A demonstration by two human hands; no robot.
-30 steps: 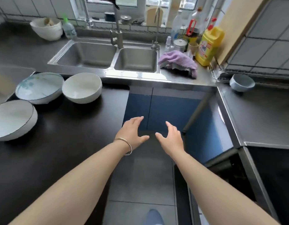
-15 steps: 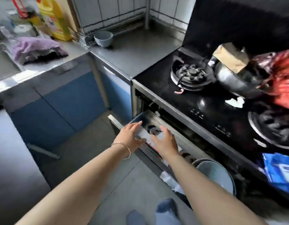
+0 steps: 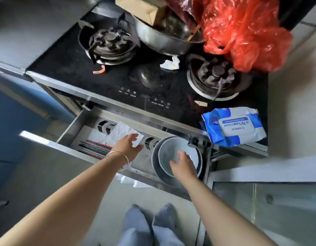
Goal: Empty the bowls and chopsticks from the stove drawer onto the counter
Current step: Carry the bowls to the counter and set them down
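Step in hand looks like reaching into the open drawer (image 3: 93, 157) for the next load. R hand (image 3: 183, 164), fingers relaxed, holding nothing, sits over the nested bowls (image 3: 171, 150); next it needs a grip on the rim & a lift out. L hand (image 3: 126, 145), fingers loosely spread, hovers w/ chopsticks (image 3: 96, 147) to its left, white paper (image 3: 121, 134) just beyond.

We see a brushed-metal drawer (image 3: 77, 121) under a glossy black glass stovetop (image 3: 68, 63). Smooth glazed bowls (image 3: 168, 150) lie beside crumpled white paper (image 3: 118, 132). Above sit a shiny steel pot (image 3: 159, 38) and a crinkled red plastic bag (image 3: 242, 32).
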